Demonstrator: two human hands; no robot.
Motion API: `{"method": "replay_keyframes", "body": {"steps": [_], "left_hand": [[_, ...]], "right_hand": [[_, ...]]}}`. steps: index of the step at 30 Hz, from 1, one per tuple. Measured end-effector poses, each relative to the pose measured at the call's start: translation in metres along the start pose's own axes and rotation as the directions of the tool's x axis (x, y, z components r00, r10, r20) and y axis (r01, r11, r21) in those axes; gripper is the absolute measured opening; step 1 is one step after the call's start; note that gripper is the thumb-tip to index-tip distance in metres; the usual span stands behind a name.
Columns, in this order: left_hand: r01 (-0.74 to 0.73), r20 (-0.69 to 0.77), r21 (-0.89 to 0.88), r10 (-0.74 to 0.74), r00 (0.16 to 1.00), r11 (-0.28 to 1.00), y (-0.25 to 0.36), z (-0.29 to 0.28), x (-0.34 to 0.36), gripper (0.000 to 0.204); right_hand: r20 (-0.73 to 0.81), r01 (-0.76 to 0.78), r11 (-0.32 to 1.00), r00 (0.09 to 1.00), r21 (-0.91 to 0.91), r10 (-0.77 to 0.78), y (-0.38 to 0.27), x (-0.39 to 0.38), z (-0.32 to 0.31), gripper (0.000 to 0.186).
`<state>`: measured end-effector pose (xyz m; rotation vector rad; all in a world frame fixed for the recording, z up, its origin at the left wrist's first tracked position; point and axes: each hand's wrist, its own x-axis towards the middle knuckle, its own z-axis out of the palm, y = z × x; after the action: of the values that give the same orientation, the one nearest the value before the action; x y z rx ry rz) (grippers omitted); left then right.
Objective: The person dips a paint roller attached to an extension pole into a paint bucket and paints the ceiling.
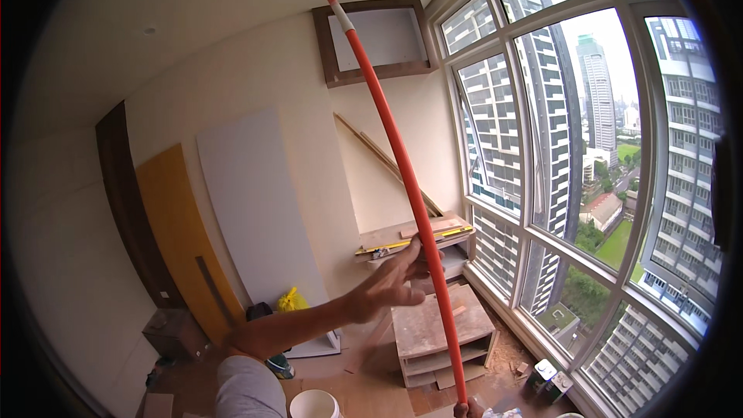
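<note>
A long red-orange pole (393,143) slants up through the middle of the view. Its pale sleeve (340,17) and thin tip stand near the ceiling; what is fixed to the tip is too small to tell. My left hand (391,282) reaches in at mid-height with the thumb apart and the fingers stretched, their ends passing behind the pole and seeming to rest against it. At the bottom edge my right hand (469,409) wraps round the pole's lower part; most of this hand is cut off.
Ahead stands a low wooden cabinet (441,321), with a yellow level (379,248) on the ledge behind it. Tall windows (576,147) line the right side. A white bucket (313,404), metal cans (542,373), a yellow bag (292,299) and leaning panels (248,193) stand around; a box shelf (379,39) hangs high.
</note>
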<state>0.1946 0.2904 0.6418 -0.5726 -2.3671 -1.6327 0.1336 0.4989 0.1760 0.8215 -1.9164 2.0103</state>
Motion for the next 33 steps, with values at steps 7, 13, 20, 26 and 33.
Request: {"method": "replay_keyframes", "body": {"steps": [7, 13, 20, 26, 33], "left_hand": [[0.060, 0.014, -0.064, -0.059, 0.998, 0.996, 0.002, 0.045, -0.021, 0.109], [-0.089, -0.229, -0.208, 0.040, 0.973, 0.974, -0.002, 0.031, -0.001, 0.058], [-0.220, -0.369, -0.384, 0.069, 0.927, 0.897, -0.008, 0.016, -0.017, 0.065], [-0.284, -0.492, -0.691, -0.144, 0.859, 0.665, -0.074, 0.011, -0.049, 0.039], [-0.133, -0.387, -0.876, -0.509, 0.769, 0.464, -0.200, 0.070, -0.109, 0.035]], "right_hand": [[0.070, -0.107, 0.994, 0.992, 0.004, 0.106, -0.038, -0.045, -0.058, 0.047], [0.074, -0.246, 0.962, 0.964, -0.120, 0.256, -0.062, -0.082, -0.125, 0.032], [-0.227, -0.092, 0.515, 0.952, -0.852, -0.207, 0.012, -0.231, -0.246, 0.037], [-0.243, -0.267, 0.030, 0.815, -0.963, -0.526, -0.031, -0.275, -0.324, 0.039], [-0.375, -0.510, -0.201, 0.800, -0.837, -0.469, -0.159, -0.259, -0.357, 0.035]]}}
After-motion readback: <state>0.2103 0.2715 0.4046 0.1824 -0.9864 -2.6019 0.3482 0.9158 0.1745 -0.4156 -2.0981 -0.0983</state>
